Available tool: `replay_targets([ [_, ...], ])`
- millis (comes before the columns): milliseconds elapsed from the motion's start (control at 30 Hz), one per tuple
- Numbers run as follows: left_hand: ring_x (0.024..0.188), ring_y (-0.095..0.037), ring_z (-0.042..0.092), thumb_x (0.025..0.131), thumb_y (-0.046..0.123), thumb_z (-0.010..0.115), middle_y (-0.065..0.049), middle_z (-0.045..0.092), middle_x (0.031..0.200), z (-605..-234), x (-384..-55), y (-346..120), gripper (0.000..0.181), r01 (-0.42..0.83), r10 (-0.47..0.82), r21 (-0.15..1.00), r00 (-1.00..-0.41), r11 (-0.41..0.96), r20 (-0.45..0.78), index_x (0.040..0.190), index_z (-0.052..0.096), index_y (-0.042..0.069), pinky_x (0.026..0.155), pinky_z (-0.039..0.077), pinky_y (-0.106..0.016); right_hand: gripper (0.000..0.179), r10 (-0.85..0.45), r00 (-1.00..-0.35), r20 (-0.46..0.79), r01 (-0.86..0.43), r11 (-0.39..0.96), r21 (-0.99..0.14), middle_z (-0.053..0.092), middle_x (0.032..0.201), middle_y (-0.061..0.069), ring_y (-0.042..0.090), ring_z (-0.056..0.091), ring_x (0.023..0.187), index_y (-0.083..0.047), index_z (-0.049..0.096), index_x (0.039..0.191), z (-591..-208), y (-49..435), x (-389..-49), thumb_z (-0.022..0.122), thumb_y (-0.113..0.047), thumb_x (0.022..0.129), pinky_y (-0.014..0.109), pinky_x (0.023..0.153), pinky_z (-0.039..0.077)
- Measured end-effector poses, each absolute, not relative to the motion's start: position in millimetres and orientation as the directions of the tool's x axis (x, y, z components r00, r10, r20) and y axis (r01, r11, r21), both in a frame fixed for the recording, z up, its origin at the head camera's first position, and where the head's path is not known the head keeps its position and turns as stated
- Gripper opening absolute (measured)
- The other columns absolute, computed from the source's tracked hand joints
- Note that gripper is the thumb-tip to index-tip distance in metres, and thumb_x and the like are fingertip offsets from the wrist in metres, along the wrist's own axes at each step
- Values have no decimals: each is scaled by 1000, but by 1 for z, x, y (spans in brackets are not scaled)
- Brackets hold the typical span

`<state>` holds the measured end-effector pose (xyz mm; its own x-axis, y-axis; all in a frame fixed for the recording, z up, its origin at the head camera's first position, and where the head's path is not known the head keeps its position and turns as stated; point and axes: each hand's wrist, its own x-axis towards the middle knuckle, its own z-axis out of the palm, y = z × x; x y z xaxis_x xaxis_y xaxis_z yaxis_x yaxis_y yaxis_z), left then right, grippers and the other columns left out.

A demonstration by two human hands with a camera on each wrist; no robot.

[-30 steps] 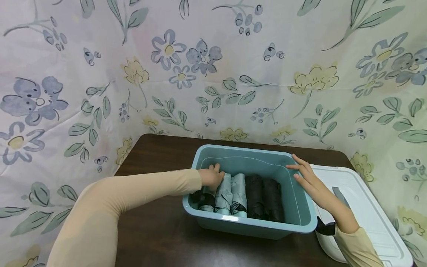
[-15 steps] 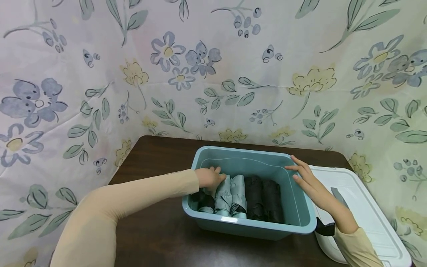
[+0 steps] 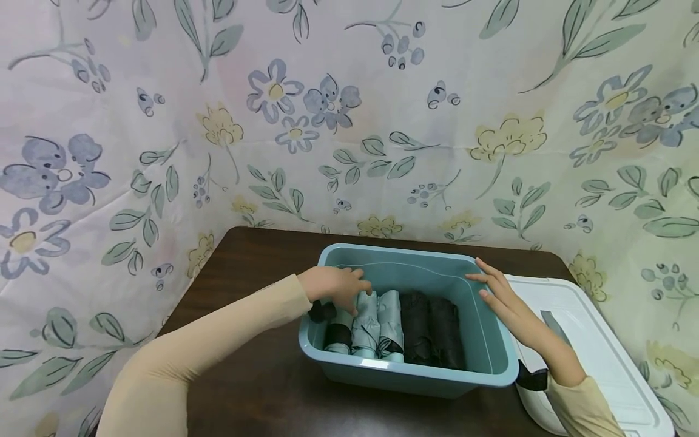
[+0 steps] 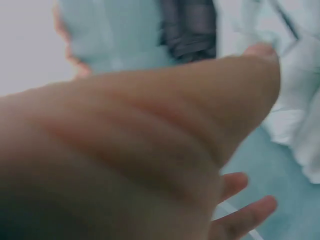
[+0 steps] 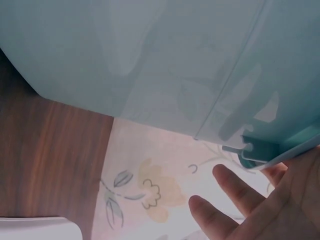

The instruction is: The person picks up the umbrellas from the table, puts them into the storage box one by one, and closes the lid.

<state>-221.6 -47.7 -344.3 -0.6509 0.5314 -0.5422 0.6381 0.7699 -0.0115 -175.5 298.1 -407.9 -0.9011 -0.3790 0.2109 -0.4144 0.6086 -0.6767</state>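
A blue-green plastic bin point(image 3: 404, 371) holds a row of rolled bundles standing side by side. Pale blue rolled bundles point(image 3: 364, 325) fill its left part, with black bands on some. Two dark rolled bundles point(image 3: 417, 328) stand right of them. My left hand point(image 3: 334, 286) hovers over the left end of the row, fingers loosely bent and holding nothing; in the left wrist view its thumb point(image 4: 250, 75) reaches out near the pale cloth. My right hand point(image 3: 508, 306) rests at the bin's right rim, fingers spread; in the right wrist view the fingers point(image 5: 240, 190) are straight.
A white lid point(image 3: 595, 340) with a grey strip lies on the table to the right, partly under my right forearm. The dark wooden table point(image 3: 262, 370) extends left and in front of the bin. Floral cloth point(image 3: 349, 182) hangs behind.
My left hand has lifted and drawn back slightly to the left, uncovering more of the leftmost bundles. My right hand stays at the rim. The bundles have not visibly moved.
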Motion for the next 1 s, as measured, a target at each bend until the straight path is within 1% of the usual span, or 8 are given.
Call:
replay_targets([
  [233,130,-20,35,91,36,58,-5,33,143,-326,-222,-68,52,629,630,197,-597,752,-498,138,39,25,100,37,-39,39,-368,-899,236,-422,591,-688,7,155,5,40,7,138,-5,39,138,-410,298,-175,38,-14,100,75,90,16],
  [433,127,-17,37,92,36,56,-3,38,139,-322,-217,-87,50,640,716,323,-591,697,-372,138,41,23,100,38,-36,41,-374,-888,267,-445,554,-703,9,155,7,33,6,140,-7,35,141,-413,298,-175,35,-11,100,74,91,15],
  [467,127,-17,38,92,36,56,-3,38,139,-322,-215,-90,50,638,728,350,-593,686,-345,138,41,22,100,39,-36,42,-377,-885,273,-450,545,-708,9,155,8,32,5,140,-7,34,142,-413,299,-174,34,-11,100,75,91,14],
  [533,129,-18,35,92,36,55,-5,34,142,-322,-211,-98,51,631,744,399,-602,665,-289,138,40,21,101,37,-37,42,-373,-884,283,-454,532,-715,9,155,9,24,5,141,-8,34,143,-414,299,-174,34,-11,100,75,91,13],
  [600,134,-22,28,92,36,56,-8,27,147,-324,-207,-105,53,618,751,445,-616,647,-237,140,38,19,103,35,-42,43,-364,-887,284,-447,524,-724,8,155,7,17,4,141,-9,33,144,-416,299,-173,33,-12,101,75,92,12],
  [700,140,-25,15,91,38,57,-9,14,153,-329,-203,-115,57,592,740,498,-652,634,-165,141,36,21,105,31,-48,43,-351,-893,283,-437,519,-734,8,155,7,10,3,141,-12,32,144,-418,299,-173,31,-13,101,75,92,11],
  [800,141,-23,8,90,42,57,-6,8,154,-336,-200,-124,59,573,728,545,-677,611,-105,142,35,25,105,29,-51,43,-346,-896,279,-429,513,-744,7,156,8,13,2,141,-13,31,145,-418,299,-173,29,-14,102,75,92,10],
  [1000,142,-19,7,89,49,55,-4,12,155,-352,-197,-138,62,572,714,601,-701,558,4,143,31,31,106,27,-53,43,-343,-899,271,-421,514,-747,6,156,6,20,1,142,-14,30,145,-417,298,-173,28,-16,102,76,91,9],
])
